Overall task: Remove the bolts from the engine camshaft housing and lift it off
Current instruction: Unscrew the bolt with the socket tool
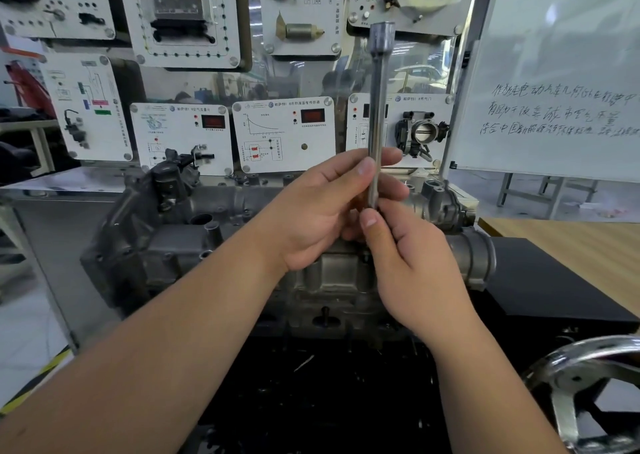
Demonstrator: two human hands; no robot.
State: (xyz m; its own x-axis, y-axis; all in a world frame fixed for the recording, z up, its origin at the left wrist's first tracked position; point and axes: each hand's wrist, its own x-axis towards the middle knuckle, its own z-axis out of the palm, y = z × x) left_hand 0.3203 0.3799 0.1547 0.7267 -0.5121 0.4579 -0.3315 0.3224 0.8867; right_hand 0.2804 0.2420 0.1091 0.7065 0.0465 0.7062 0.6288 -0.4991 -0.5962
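Both hands, left hand (318,211) and right hand (412,266), pinch an upright socket wrench (378,114) above the camshaft housing (221,245) on its stand; unbolting appears underway, next likely requiring seating the socket squarely on a bolt.

White training panels (284,134) with diagrams and mounted parts cover the wall behind. A whiteboard (554,72) with handwriting stands at right, above a wooden tabletop (568,242). The pale floor (31,332) seems tiled, lower left.
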